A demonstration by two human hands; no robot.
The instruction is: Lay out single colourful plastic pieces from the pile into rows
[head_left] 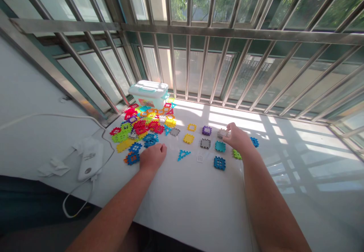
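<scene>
Fingers [227, 133] of the right hand [237, 138] pinch a small grey tile [222, 133], holding it just above the white counter [199, 199]. Close around them lie loose tiles: a purple square [206, 130] just to their left, a teal square [220, 146] and a grey square [205, 143] a little nearer the person, a blue square [219, 163] nearer still, and a green piece [237, 154] half hidden under the wrist. The left hand [152, 157] rests on the counter with its fingers curled in, seemingly around nothing, though the inside of the fist is out of sight. A blue and orange tile [132, 158] lies just to its left, a blue triangle [183, 154] to its right. Beyond the left hand spreads a heap of coloured tiles [142, 126], and behind it stands a pale lidded box [148, 92].
</scene>
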